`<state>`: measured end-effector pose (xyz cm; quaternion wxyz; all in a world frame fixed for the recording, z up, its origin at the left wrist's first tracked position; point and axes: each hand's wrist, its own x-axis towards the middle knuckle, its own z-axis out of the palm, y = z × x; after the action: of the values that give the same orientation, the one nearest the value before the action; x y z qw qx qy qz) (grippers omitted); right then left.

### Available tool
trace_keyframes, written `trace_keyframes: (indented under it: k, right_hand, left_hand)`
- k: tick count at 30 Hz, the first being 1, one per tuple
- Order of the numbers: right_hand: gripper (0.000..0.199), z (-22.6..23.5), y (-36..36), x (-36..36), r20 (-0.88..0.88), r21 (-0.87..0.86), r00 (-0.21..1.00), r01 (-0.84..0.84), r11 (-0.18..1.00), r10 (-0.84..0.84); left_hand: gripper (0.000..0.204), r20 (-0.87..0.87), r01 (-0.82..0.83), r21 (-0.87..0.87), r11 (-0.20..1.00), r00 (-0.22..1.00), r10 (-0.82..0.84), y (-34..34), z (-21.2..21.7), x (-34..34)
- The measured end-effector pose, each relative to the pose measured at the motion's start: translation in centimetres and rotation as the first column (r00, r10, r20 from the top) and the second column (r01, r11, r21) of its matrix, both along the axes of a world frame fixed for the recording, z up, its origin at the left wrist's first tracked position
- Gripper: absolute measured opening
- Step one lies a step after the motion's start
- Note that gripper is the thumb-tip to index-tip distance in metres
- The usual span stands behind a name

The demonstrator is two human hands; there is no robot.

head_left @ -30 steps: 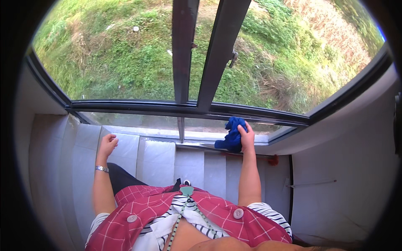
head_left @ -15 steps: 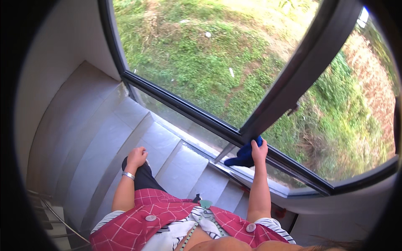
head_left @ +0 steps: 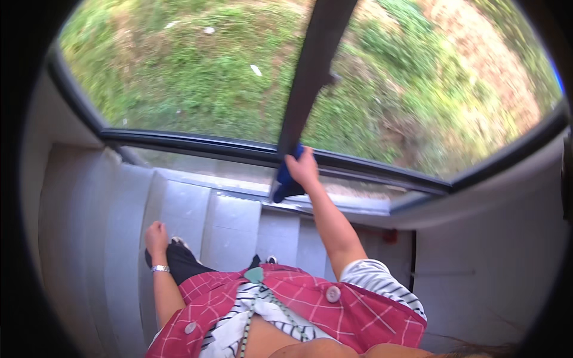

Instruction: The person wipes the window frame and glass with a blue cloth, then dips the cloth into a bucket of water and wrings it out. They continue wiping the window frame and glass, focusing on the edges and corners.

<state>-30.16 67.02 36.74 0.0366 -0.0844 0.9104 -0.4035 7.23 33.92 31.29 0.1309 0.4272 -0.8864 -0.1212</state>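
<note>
Up at the window, the right hand [head_left: 303, 169] is stretched far out in front of the person, with the arm almost straight. Its fingers are wrapped around a blue cloth [head_left: 285, 182], and the hand holds the cloth against the bottom of the dark bar [head_left: 310, 77] that runs up the middle of the glass. The cloth sits right where that bar meets the dark bottom frame [head_left: 197, 143] of the window, and part of the cloth hangs down below the hand, over the pale sill [head_left: 239, 182]. The right forearm slants up and to the left from a striped sleeve [head_left: 382, 283] near the body. The left hand [head_left: 156, 234] is low down and well apart from the cloth. Its fingers are curled in to make a loose fist, and it holds nothing that can be seen. A silver bracelet [head_left: 160, 268] goes around the left wrist. The left arm points up from the bottom of the view, close beside a black trouser leg [head_left: 182, 265]. Grey tiled steps [head_left: 230, 230] lie under both arms and go up to the sill. A red checked shirt [head_left: 352, 310] with big buttons fills the bottom of the view. Green grass [head_left: 197, 77] shows through the glass outside.
</note>
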Motion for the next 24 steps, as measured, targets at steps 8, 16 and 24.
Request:
trace_keyframes:
  k: [8, 16, 24]
  right_hand:
    - [0.051, -4.8, 7.9, 8.2, 0.222, -0.626, 0.955, -0.016, 0.780, 0.197]
    - [0.051, -1.0, 14.7, 15.5, 0.133, -0.646, 0.917, -0.208, 0.734, 0.377]
    - [0.059, -0.4, 16.0, 17.9, 0.014, -0.542, 0.871, -0.406, 0.736, 0.490]
  left_hand:
    - [0.015, -0.390, 0.266, 0.414, 0.871, 0.916, -0.094, 5.3, -4.9, -5.5]
    - [0.051, -0.196, 0.191, 0.980, -0.055, 0.975, -0.103, 25.5, -1.3, -14.1]
    - [0.032, -0.311, 0.312, 0.886, -0.345, 0.949, 0.059, 30.4, 2.0, -16.5]
